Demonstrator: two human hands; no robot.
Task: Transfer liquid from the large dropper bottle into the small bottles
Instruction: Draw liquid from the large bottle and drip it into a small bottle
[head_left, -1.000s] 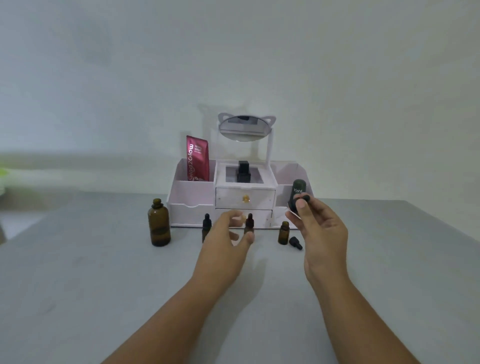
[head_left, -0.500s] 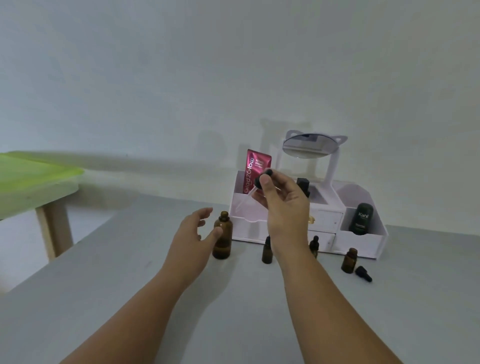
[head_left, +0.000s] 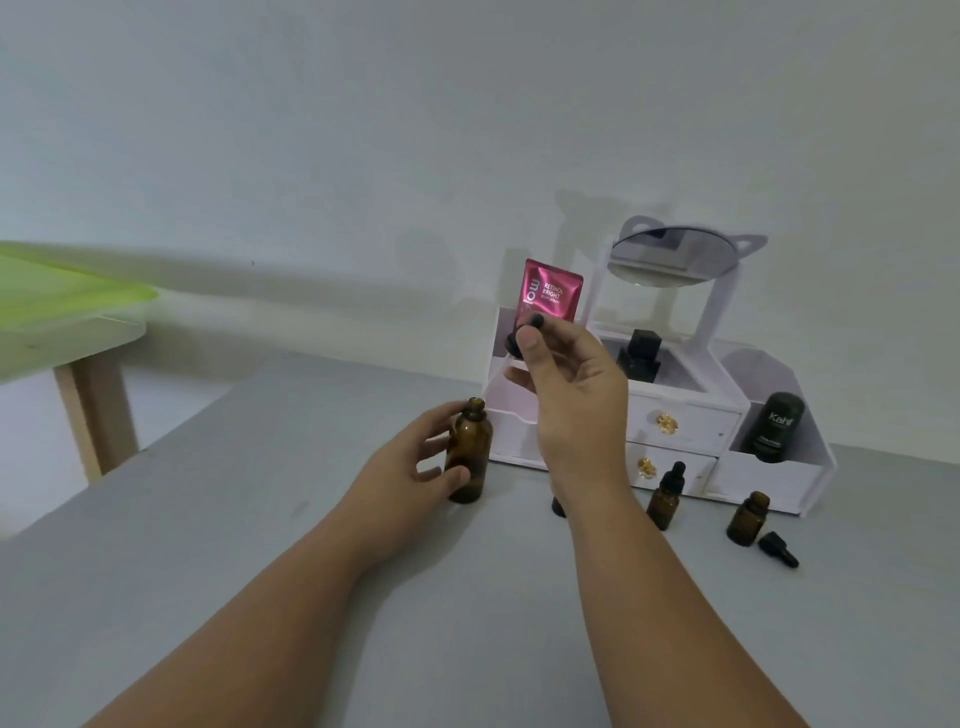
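My left hand is gripping the round amber glass bottle; my right hand, raised at one o'clock, is pinching a black dropper.

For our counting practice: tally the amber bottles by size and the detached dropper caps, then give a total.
Large amber bottle: 1
Small amber bottles: 3, one mostly hidden
Detached dropper caps: 2
Total: 6

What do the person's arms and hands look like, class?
The left forearm and right forearm are bare, with no sleeves in view. The left hand and right hand wear no gloves, rings, watch or bracelet that I can see.
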